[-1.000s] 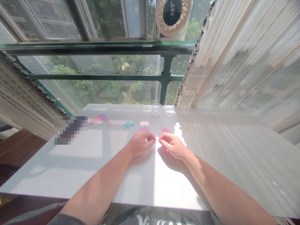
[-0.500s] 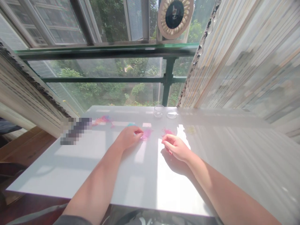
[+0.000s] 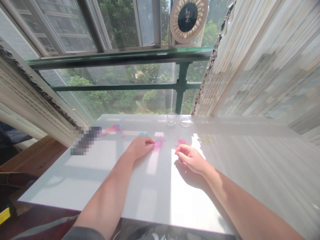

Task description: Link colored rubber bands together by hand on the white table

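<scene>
My left hand (image 3: pixel 143 146) rests at the near left edge of a purple-pink pile (image 3: pixel 159 144) of thin strands, thumb and index finger pinched together. A blue-green pile (image 3: pixel 143 134) lies just behind that hand, partly covered by it. My right hand (image 3: pixel 191 158) is closed, fingers curled and thumb against the index finger, casting a shadow on the white table (image 3: pixel 147 196). Behind its fingers is a pinkish-red pile (image 3: pixel 182 142) of thin strands. Anything in either pinch is too small to make out.
A small clear glass cup (image 3: pixel 171 120) stands at the table's back edge beside a clear round lid or dish (image 3: pixel 185 123). A faint yellow pile (image 3: pixel 207 139) lies to the right, a mixed pink, orange and blue pile (image 3: pixel 113 129) at left. Curtains (image 3: pixel 250 66) flank the window.
The whole view has shifted slightly to the right. Both hands keep almost the same pose beside the same piles.
</scene>
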The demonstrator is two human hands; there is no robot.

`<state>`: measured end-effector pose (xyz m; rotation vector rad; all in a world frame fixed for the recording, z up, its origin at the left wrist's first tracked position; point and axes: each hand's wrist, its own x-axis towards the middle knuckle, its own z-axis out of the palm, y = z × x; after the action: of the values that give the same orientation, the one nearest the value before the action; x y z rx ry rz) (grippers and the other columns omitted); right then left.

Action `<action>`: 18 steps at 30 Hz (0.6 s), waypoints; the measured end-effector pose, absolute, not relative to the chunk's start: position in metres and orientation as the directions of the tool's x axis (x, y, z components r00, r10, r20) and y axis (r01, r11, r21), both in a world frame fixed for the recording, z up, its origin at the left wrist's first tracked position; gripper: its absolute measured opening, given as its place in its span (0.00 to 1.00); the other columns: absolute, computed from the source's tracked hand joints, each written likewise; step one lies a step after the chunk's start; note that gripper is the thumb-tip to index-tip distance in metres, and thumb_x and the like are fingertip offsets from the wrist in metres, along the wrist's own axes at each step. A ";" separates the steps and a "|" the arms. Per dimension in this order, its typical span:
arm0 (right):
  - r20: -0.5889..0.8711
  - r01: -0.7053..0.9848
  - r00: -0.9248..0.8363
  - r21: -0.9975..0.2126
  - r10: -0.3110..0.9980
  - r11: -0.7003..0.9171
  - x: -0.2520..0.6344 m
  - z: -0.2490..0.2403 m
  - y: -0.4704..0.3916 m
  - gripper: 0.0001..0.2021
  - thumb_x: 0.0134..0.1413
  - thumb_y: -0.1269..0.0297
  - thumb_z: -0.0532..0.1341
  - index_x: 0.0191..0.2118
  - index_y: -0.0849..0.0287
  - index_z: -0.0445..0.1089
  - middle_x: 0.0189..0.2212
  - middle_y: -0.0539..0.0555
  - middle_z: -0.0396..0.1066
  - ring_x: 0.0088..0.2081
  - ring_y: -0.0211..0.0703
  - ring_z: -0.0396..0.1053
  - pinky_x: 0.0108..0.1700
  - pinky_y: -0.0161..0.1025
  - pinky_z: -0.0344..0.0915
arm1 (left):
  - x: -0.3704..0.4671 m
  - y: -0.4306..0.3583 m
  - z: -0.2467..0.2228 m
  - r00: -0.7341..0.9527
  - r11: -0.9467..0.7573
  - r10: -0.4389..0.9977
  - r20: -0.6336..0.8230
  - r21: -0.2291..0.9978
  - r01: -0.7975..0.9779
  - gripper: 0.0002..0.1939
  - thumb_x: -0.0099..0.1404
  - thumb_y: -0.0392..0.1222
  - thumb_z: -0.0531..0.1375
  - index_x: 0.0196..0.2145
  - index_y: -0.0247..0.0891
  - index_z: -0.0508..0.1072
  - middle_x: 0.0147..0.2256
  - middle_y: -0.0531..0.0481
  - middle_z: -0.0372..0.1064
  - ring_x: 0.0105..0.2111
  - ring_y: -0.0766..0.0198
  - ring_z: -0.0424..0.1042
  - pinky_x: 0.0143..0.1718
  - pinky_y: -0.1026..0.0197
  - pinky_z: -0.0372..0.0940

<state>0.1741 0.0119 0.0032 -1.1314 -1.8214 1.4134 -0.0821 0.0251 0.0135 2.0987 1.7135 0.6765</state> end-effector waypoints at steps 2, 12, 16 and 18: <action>-0.059 0.277 -0.483 -0.957 0.873 0.088 0.174 0.003 0.012 0.07 0.56 0.60 0.54 0.30 0.56 0.63 0.16 0.43 0.58 0.18 0.33 0.57 0.22 0.32 0.57 | -0.082 0.025 0.014 0.159 -0.214 0.976 0.147 0.542 0.813 0.11 0.57 0.43 0.55 0.31 0.43 0.78 0.34 0.53 0.76 0.34 0.61 0.72 0.35 0.63 0.65; -0.067 0.296 -0.481 -0.951 0.874 0.090 0.174 0.000 0.014 0.07 0.56 0.60 0.54 0.30 0.57 0.63 0.17 0.44 0.59 0.17 0.32 0.57 0.22 0.32 0.58 | -0.081 0.025 0.014 0.159 -0.195 0.981 0.113 0.529 0.826 0.15 0.59 0.45 0.53 0.35 0.42 0.78 0.37 0.52 0.75 0.37 0.60 0.71 0.39 0.63 0.65; -0.071 0.296 -0.480 -0.951 0.874 0.085 0.174 0.001 0.014 0.07 0.56 0.61 0.54 0.29 0.56 0.63 0.17 0.43 0.59 0.17 0.33 0.57 0.22 0.32 0.58 | -0.080 0.025 0.013 0.145 -0.171 0.985 0.090 0.525 0.834 0.13 0.58 0.45 0.54 0.34 0.42 0.77 0.36 0.52 0.75 0.36 0.60 0.71 0.38 0.62 0.65; -0.075 0.299 -0.481 -0.951 0.874 0.083 0.174 0.002 0.013 0.07 0.56 0.61 0.54 0.29 0.56 0.63 0.17 0.43 0.59 0.17 0.32 0.57 0.22 0.32 0.58 | -0.080 0.024 0.014 0.139 -0.162 0.987 0.083 0.525 0.835 0.12 0.57 0.45 0.55 0.34 0.41 0.77 0.36 0.52 0.75 0.35 0.61 0.71 0.36 0.63 0.64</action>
<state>0.1736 0.0134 0.0017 -1.1542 -1.8358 1.4085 -0.0797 0.0244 0.0137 2.0701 1.7558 0.5919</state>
